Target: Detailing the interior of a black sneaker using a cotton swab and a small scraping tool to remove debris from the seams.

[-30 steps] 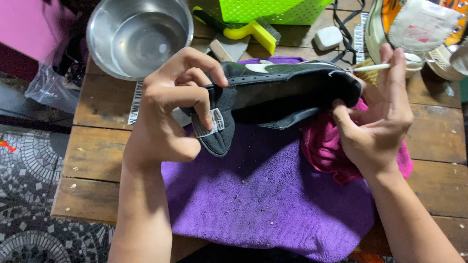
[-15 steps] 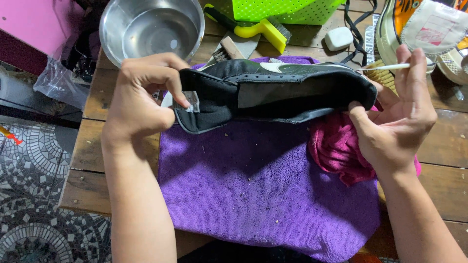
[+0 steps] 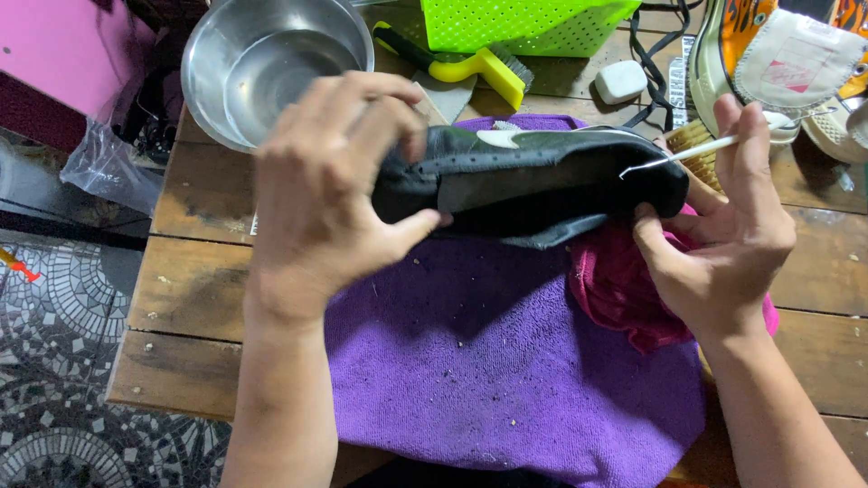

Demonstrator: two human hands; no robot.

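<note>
We are holding a black leather shoe point(image 3: 533, 176) in the air between both hands, just above a purple towel point(image 3: 488, 361) that is lying on the wooden table point(image 3: 194, 289). The shoe's long axis is running left to right across the view, roughly level. Our left hand point(image 3: 330, 194) is closing over one end, fingers curled across the top and the thumb pressing in from below, so the grip is firm. Our right hand point(image 3: 723, 226) is supporting the opposite end, thumb against the underside, while its upper fingers are pinching a thin white-handled tool point(image 3: 714, 145) that is pointing toward the shoe; its tip is too thin to identify. A pink cloth point(image 3: 624, 280) is lying bunched under the right end, touching the right palm. Beyond the shoe a steel bowl point(image 3: 271, 63), a yellow brush point(image 3: 479, 68) and a green basket point(image 3: 524, 23) are standing well apart from both hands.
</note>
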